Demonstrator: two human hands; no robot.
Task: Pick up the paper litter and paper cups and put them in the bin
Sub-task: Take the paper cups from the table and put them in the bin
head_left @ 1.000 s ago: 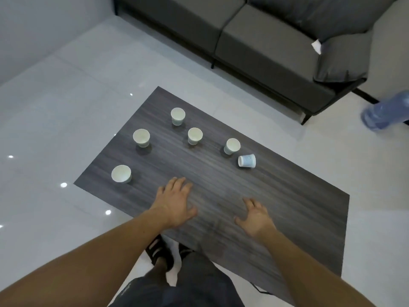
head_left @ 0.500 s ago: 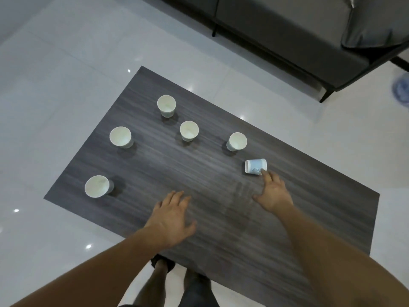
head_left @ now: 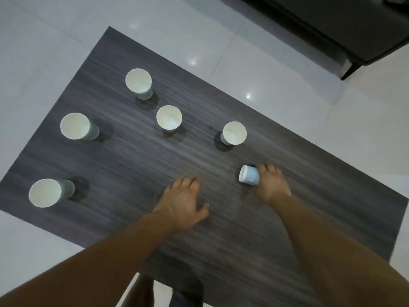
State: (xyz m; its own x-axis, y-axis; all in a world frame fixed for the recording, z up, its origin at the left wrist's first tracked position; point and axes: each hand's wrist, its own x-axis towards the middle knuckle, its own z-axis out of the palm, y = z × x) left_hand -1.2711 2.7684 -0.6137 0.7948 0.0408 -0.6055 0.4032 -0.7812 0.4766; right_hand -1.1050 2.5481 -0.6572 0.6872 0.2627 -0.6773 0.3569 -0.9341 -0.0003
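Note:
Several white paper cups stand upright on the dark wood-grain table (head_left: 132,165), among them one at the far side (head_left: 138,82), one in the middle (head_left: 169,118) and one nearest my right hand (head_left: 234,133). A light-blue paper cup (head_left: 249,178) lies tipped on its side, mouth pointing left. My right hand (head_left: 271,185) is against its base end, with fingers curled over the far side and the thumb at the near side. My left hand (head_left: 182,201) hovers flat over the table with fingers spread and holds nothing. No bin or loose paper is in view.
Two more upright cups stand at the table's left side (head_left: 75,126) and near-left corner (head_left: 45,192). A dark sofa (head_left: 321,25) runs along the top right, on a glossy white tile floor (head_left: 287,74). My legs show below the near table edge.
My right hand has reached forward from the near table edge to the tipped blue cup and closed around its base end. The left hand stayed open over the table. The view tilted down.

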